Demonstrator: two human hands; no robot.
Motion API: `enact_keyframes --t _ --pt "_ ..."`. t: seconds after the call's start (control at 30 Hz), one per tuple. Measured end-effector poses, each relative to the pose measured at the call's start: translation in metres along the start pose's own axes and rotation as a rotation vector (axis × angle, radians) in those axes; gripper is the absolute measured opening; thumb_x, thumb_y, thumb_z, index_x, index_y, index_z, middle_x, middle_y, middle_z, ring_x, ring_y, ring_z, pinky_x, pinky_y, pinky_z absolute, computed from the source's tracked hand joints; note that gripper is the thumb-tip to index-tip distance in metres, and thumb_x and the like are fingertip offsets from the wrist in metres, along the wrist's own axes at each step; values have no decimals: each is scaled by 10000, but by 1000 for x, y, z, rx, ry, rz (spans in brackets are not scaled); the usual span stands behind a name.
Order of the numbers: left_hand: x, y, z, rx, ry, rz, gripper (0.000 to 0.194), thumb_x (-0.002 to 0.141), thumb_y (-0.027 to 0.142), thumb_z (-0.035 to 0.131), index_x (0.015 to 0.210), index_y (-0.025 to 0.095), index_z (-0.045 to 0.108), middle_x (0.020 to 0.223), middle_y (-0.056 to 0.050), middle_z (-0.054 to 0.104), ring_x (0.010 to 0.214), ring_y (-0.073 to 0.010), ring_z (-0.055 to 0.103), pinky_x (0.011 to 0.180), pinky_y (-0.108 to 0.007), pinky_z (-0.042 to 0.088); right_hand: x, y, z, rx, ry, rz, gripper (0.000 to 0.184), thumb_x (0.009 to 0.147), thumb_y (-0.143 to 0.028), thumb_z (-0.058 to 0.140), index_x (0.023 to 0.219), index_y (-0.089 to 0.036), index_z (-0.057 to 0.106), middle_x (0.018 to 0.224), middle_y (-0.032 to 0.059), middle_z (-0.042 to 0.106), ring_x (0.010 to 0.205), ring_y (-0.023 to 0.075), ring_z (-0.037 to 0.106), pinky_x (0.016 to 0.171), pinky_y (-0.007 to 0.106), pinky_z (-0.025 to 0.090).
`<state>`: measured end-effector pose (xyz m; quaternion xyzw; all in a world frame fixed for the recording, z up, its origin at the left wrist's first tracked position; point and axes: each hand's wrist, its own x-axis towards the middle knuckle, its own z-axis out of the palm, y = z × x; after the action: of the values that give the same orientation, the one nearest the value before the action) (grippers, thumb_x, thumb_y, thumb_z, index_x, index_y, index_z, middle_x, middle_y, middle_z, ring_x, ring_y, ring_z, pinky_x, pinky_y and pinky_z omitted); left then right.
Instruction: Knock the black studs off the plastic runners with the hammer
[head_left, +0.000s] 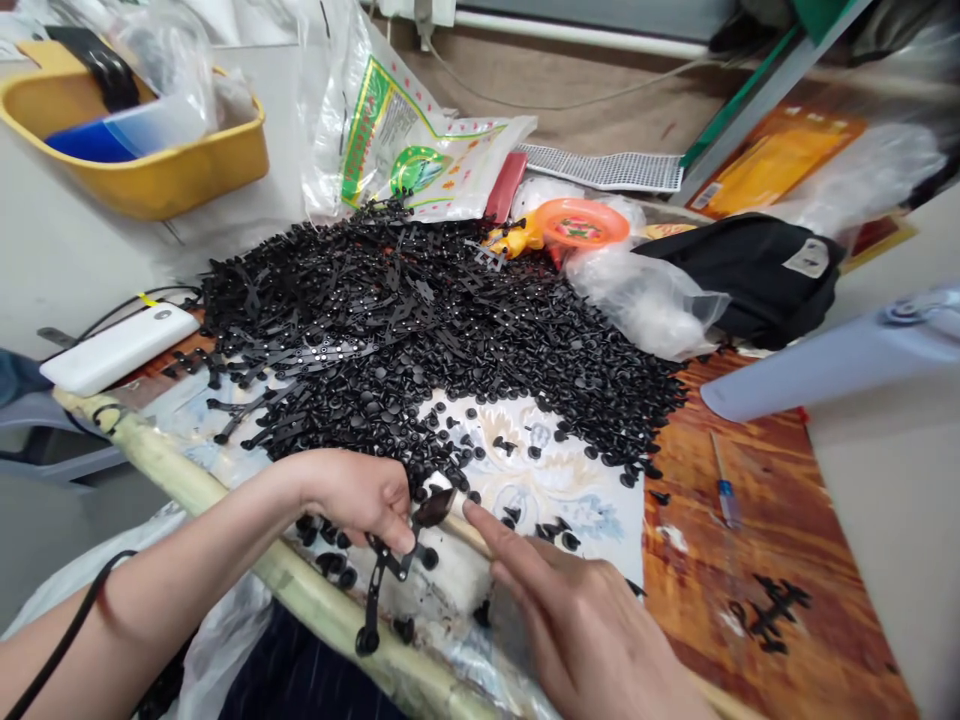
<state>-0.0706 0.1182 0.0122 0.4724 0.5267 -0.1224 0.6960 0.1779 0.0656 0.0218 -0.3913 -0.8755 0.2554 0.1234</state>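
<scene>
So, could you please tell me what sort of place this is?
Probably a small, makeshift workplace, in a home or a workshop; I cannot tell which. A large heap of small black parts covers much of a wooden table, and the left hand holds a black linked piece.

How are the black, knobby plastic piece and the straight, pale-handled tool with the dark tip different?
The black, knobby plastic piece branches; the straight, pale-handled tool doesn't. The piece looks black, the tool is pale with a dark tip. The left hand holds the piece, the right hand the tool. Both are held.
</scene>
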Motion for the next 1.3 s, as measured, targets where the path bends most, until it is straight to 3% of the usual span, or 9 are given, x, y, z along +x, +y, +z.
enact_keyframes --t 0.17,0.37,0.53,0.63,0.77,0.9,1.03,1.17,1.3 --pt "2 0 -3 14 -10 9 119 684 218 676 592 173 616 593 27 557 600 -130 492 539 -219 451 0 1 -8 85 162 -62 507 989 -184 347 1490 -259 384 1080 90 720 853 234 726 635 293 609" --pt "-2 -2 -2 32 -72 20 181 667 219 669 508 172 595 488 43 468 510 -110 392 468 -207 406 4 5 -2 -31 -60 -30 522 938 -140 341 1439 -198 479 925 110 745 694 240 731 621 325 613" --pt "0 -9 -1 16 -51 46 131 670 242 670 575 170 614 545 39 509 548 -110 435 489 -195 414 2 3 -19 91 155 -43 475 1005 -217 393 1470 -316 403 1250 42 663 1007 230 697 763 299 618" --pt "0 -12 -2 9 -66 84 142 677 284 675 617 168 619 561 40 516 547 -107 436 486 -191 405 0 8 -15 175 159 23 440 1023 -214 389 1453 -299 427 1300 24 630 1112 203 645 886 280 571" --pt "-5 -17 -4 38 -52 196 229 741 371 651 652 171 582 510 76 394 486 -88 326 438 -189 267 -9 18 -1 181 78 114 403 1029 -259 361 1412 -304 479 1246 15 665 1051 213 678 873 327 583" --pt "-13 -18 -6 82 -34 271 254 806 388 617 692 168 560 524 80 354 497 -89 267 447 -226 180 -20 20 7 205 84 173 403 1025 -264 343 1396 -310 493 1243 -3 665 1035 206 685 815 300 603" --pt "-18 -12 0 78 15 275 285 840 393 562 659 179 510 521 79 332 483 -89 255 445 -236 179 -28 19 10 130 44 165 436 1007 -227 318 1400 -269 502 1241 20 662 1045 216 680 846 341 595" --pt "-17 -10 9 64 38 265 315 825 372 576 598 185 464 523 77 320 485 -85 252 451 -230 189 -37 20 15 75 45 188 471 1003 -231 253 1379 -216 534 1143 75 710 921 237 726 756 357 625" --pt "-12 -18 12 2 29 208 327 820 397 575 594 186 468 527 77 316 484 -85 268 451 -208 238 -45 24 23 122 21 223 458 1012 -248 265 1412 -270 487 1140 50 714 907 223 730 732 340 629"
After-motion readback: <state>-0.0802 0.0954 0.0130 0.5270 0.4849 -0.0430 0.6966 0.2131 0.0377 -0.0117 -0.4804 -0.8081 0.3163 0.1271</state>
